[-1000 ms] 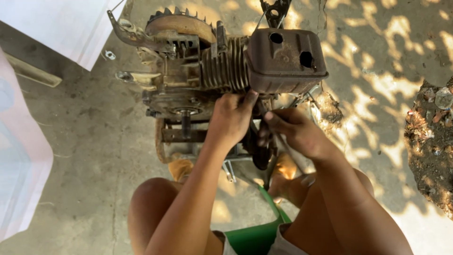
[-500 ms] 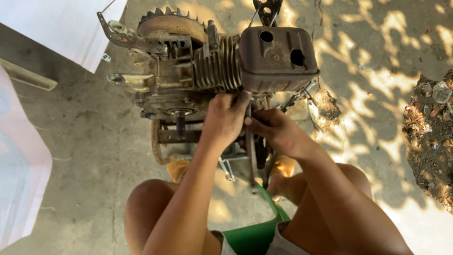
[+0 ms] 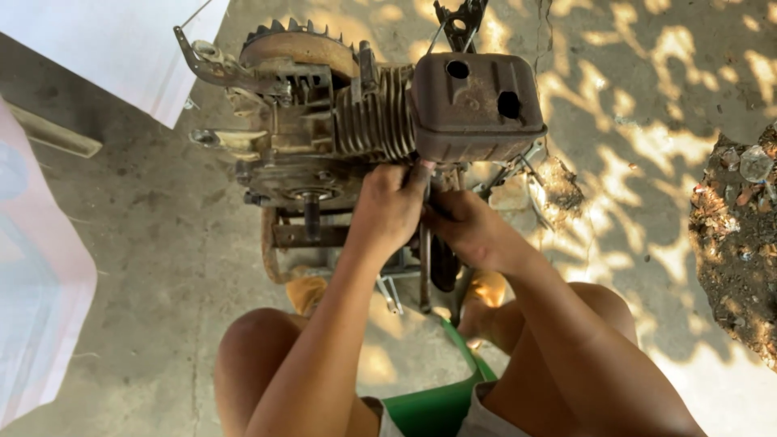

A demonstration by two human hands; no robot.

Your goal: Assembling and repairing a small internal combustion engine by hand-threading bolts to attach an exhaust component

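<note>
Both hands' fingers (image 3: 421, 174) curl closed beneath the muffler (image 3: 477, 109).

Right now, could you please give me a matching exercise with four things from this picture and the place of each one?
Things:
1. muffler box
2. left hand
3. green seat
4. pile of soil and stones

Places:
A. at the right edge
B. bottom, between the legs
C. top centre, on the engine's right end
D. under the cooling fins

Pairs: 1-C, 2-D, 3-B, 4-A
</note>
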